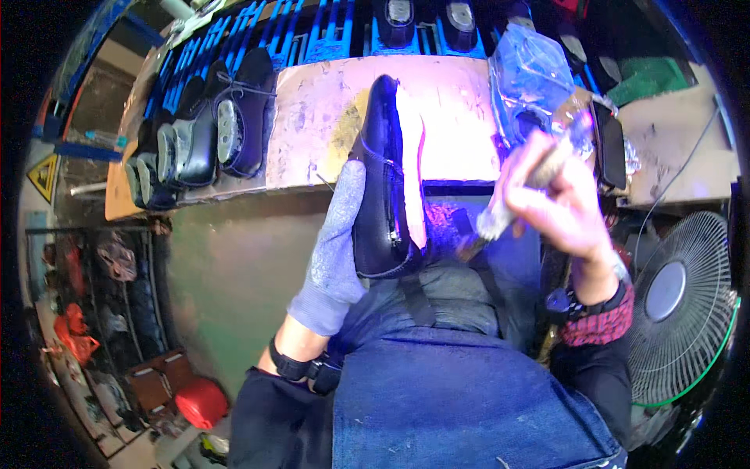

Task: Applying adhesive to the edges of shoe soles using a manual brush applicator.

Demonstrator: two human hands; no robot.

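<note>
My left hand (337, 234), in a grey knit glove, grips a black shoe (376, 195) by its side. The shoe stands on end, tilted over, with its pale underside turned right under bright pinkish-violet light. My bare right hand (564, 205) is closed around a brush (494, 223) with pale, whitish bristles and a thick light handle. The bristles point down and left, apart from the shoe. Behind the right hand, a container covered in blue-tinted clear plastic (533, 69) sits on the bench, its contents hard to make out.
Several black shoes (248, 117) rest at the bench's left, on the stained board (305, 141). More shoes (459, 27) sit on the blue slatted rack (320, 31) behind. A dark flat case (609, 148) lies at right. A fan (676, 301) stands close to my right arm.
</note>
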